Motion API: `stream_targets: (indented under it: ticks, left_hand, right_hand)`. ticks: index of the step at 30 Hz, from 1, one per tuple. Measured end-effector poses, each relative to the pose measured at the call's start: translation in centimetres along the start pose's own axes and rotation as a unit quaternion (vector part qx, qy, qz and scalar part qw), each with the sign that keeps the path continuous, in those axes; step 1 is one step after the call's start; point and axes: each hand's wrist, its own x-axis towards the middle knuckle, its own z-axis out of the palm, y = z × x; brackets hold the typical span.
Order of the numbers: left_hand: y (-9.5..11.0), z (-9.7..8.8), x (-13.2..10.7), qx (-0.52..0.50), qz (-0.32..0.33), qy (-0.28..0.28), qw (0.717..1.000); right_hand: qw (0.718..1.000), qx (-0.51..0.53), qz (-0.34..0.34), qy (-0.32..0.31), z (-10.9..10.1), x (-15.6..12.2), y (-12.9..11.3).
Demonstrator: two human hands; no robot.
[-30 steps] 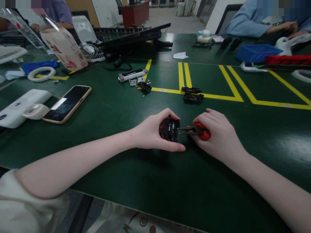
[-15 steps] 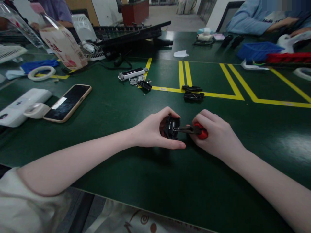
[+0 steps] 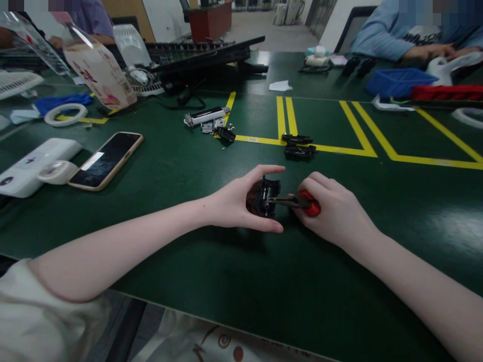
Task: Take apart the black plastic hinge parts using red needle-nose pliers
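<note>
Your left hand [image 3: 236,203] cups a black part [image 3: 262,198] above the green table [image 3: 234,281], near its front edge; the index finger and thumb stand spread, on the far and near sides of the part respectively. The other fingers of that hand are largely hidden, so their grip on the part cannot be fully confirmed. Your right hand [image 3: 334,208] is closed round the red-handled pliers [image 3: 292,201], whose slim nose points left into the open side of the part. Whether the tips pinch anything there cannot be told at this size. Beyond your hands, 2 black pieces [image 3: 300,151] lie side by side at the yellow tape [image 3: 339,149]. Left of these, a small black clip [image 3: 226,134] lies just beside a white-and-black bar [image 3: 207,116]. To your left, a phone [image 3: 107,161] lies face up, touching a tape roll [image 3: 58,172]; a white box [image 3: 22,173] lies beside that roll.
</note>
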Motion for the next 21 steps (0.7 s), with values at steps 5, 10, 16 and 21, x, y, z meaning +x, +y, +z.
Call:
stream_targets:
  ticks: [5,10,16,21]
  left_hand:
    - [0.52,-0.48,-0.13,0.036,0.011,-0.045,0.998]
    - [0.63,-0.44,-0.13,0.067,-0.003,-0.034,0.997]
    - [0.62,-0.06,0.01,0.106,-0.006,0.005,0.994]
    - [0.72,0.37,-0.16,0.118,-0.01,0.018,0.993]
  right_hand:
    - [1.0,-0.006,-0.007,-0.005,-0.21,0.06,0.05]
    - [1.0,-0.015,-0.008,-0.012,-0.29,0.14,-0.17]
    - [1.0,-0.023,0.008,-0.012,-0.03,0.2,-0.32]
    - [0.998,-0.052,0.011,-0.014,-0.21,0.04,-0.35]
